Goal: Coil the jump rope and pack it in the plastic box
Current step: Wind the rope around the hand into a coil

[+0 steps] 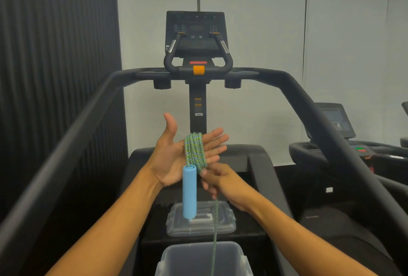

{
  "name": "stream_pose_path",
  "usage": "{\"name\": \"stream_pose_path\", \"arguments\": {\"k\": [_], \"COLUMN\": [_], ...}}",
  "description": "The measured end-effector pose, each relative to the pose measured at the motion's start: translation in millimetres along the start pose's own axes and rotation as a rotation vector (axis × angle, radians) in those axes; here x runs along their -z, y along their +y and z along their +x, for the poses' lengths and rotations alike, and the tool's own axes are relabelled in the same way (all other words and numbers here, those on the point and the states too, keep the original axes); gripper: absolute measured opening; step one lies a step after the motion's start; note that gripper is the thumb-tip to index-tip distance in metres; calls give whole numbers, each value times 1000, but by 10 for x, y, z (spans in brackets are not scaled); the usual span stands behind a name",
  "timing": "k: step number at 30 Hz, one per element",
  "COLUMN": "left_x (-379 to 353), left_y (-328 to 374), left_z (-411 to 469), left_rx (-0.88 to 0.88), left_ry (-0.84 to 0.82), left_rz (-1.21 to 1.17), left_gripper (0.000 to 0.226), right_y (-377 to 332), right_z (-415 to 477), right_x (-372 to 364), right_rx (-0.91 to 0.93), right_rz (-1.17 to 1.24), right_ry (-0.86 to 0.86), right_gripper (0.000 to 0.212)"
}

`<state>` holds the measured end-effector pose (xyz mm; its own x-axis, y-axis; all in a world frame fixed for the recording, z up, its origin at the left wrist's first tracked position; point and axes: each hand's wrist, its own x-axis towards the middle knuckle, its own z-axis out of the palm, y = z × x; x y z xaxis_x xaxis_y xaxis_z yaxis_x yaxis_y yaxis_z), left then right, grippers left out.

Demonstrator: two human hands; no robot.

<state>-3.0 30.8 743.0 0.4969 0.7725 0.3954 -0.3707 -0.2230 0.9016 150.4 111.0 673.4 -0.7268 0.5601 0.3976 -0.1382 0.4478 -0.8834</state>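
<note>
Mid-coiling: left hand spread flat and wide, jump rope looped several times round its fingers, blue handle dangling below; right hand pinches the loose strand running down toward the plastic box. Likely next: keep winding the slack, then lower the coil into the box; lid lies just beyond.

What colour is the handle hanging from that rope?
Light blue. The handle hangs below the left hand, clearest in the head view.
</note>
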Motion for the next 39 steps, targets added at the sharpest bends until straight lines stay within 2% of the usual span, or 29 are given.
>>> {"name": "stream_pose_path", "arguments": {"k": [2,5,11,15,20,24,28,34,39], "left_x": [61,164,309,353,303,282,231,117,13], "left_y": [17,23,-9,-34,-121,-210,-239,-223,-244], "left_z": [0,-25,-87,-114,-137,-122,-130,-167,-178], "left_rx": [-7,-6,58,75,93,87,121,179,175], "left_ry": [56,131,158,187,142,144,71,59,90], "left_rz": [40,75,113,135,74,94,149,192,269], "left_gripper": [125,123,121,119,117,117,117,96,58], "right_y": [55,51,-227,-488,-835,-1068,-1170,-1170,-1062], "right_z": [-80,-176,-291,-295,-176,-36,100,335,415], "right_x": [-72,-157,-162,-122,-31,96,160,275,350], "right_rx": [-12,-2,107,157,267,290,291,261,264], "right_rz": [-89,-229,-490,-517,-579,-615,-712,-809,-739], "right_ry": [-26,-53,-19,-32,-8,32,38,56,64], "right_gripper": [22,21,20,19,24,16,14,12,14]}}
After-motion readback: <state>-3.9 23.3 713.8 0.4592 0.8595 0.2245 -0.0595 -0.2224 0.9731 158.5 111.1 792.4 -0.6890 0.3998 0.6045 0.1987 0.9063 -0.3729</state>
